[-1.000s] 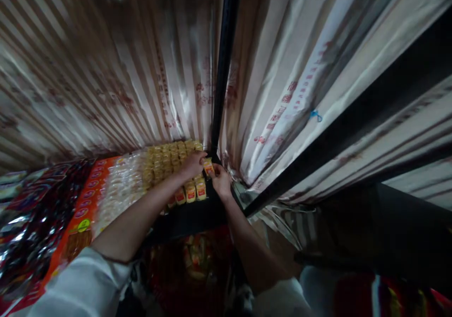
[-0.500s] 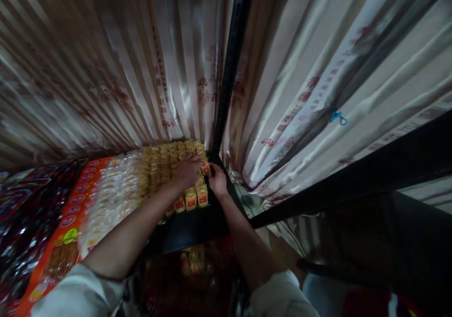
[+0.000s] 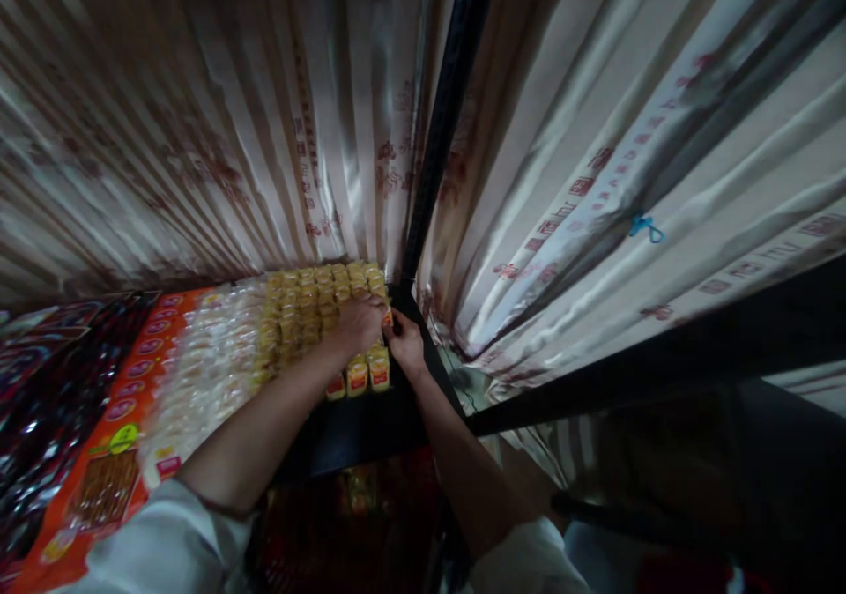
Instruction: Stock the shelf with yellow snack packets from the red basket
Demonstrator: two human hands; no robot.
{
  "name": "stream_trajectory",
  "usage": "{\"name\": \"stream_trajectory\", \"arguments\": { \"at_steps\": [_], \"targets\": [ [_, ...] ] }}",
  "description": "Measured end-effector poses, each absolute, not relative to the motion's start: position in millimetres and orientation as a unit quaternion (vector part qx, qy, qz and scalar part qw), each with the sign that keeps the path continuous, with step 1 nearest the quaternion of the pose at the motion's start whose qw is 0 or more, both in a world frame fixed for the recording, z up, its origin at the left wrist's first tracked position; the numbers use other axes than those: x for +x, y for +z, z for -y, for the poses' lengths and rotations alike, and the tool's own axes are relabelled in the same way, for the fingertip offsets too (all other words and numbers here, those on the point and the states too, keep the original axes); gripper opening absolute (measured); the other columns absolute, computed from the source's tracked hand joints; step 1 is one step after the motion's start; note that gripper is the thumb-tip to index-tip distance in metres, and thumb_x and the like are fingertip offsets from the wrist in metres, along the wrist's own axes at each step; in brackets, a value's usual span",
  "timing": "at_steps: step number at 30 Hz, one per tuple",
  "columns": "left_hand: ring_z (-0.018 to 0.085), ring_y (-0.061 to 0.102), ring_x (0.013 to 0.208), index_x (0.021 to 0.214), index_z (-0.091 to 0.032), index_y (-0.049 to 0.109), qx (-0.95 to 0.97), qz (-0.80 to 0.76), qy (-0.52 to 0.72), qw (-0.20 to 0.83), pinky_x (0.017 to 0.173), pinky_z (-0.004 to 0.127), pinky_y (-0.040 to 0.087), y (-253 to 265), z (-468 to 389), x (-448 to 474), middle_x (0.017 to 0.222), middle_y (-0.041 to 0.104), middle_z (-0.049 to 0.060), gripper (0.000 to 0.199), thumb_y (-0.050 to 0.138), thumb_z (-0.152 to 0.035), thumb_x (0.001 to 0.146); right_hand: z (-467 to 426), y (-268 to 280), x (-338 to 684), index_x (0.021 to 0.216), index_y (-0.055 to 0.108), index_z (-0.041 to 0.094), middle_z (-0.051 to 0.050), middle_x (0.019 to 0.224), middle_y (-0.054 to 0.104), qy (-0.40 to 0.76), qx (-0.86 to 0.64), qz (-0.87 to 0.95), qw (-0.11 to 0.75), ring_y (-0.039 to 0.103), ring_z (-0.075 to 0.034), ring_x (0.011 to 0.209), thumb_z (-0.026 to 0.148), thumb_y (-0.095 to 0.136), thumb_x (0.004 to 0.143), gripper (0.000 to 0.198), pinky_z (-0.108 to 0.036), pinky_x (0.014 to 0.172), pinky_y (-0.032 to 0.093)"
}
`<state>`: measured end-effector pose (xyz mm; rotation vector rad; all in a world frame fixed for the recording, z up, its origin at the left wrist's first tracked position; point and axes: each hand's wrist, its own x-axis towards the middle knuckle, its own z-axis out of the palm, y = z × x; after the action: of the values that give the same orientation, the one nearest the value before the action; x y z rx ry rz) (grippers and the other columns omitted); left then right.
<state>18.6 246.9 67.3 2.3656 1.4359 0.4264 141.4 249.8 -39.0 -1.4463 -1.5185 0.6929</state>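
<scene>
Packet (image 3: 388, 318) more hidden than before | left hand (image 3: 362, 322), right hand (image 3: 405, 342): grips unclear

Blk shelf (image 3: 337, 440): bare strip along front edge, passable from front; narrower strip at R end, partly taken by R hand (image 3: 406, 345). Above yellow packets (image 3: 291, 303), air is open but L hand (image 3: 362, 325) and forearm (image 3: 261, 418) cross it. White packs (image 3: 204, 347) abut packets on L. Rear access blocked by pleated curtain (image 3: 264, 153); dark post (image 3: 436, 136) at rear R corner. Slanted dark beam (image 3: 634, 365) limits approach from R.

2 pale sleeves (image 3: 168, 537), bare forearms (image 3: 264, 426)
</scene>
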Motion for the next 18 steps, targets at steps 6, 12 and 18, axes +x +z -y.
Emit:
{"name": "stream_trajectory", "arguments": {
  "at_steps": [6,12,18],
  "targets": [
    [0.022,0.046,0.119,0.099,-0.014,0.065,0.858,-0.494,0.114,0.083,0.104,0.033,0.034,69,-242,19,0.126,0.055,0.010,0.032,0.045,-0.006,0.075,-249,-40,144,0.119,0.057,0.017,-0.008,0.119,0.062,0.306,-0.578,0.578,0.488,0.058,-0.020,0.107,0.030,0.056,0.077,0.044,-0.035,0.094,0.044],
    [0.021,0.044,0.122,0.105,-0.013,0.063,0.824,-0.490,0.249,0.140,0.105,0.035,0.035,73,-185,21,0.125,0.055,0.011,0.038,0.040,-0.003,0.076,-209,-23,153,0.111,0.060,0.015,-0.011,0.116,0.063,0.337,-0.609,0.489,0.526,0.057,-0.021,0.107,0.036,0.051,0.077,0.040,-0.036,0.095,0.042],
    [0.015,0.053,0.110,0.106,-0.018,0.063,0.774,-0.500,0.295,0.252,0.098,0.029,0.042,18,-25,1,0.114,0.062,0.008,0.037,0.037,-0.007,0.080,-81,-16,147,0.105,0.059,0.018,-0.007,0.093,0.069,0.395,-0.562,0.443,0.576,0.062,-0.018,0.082,0.042,0.046,0.083,0.036,-0.031,0.075,0.048]
  ]
}}
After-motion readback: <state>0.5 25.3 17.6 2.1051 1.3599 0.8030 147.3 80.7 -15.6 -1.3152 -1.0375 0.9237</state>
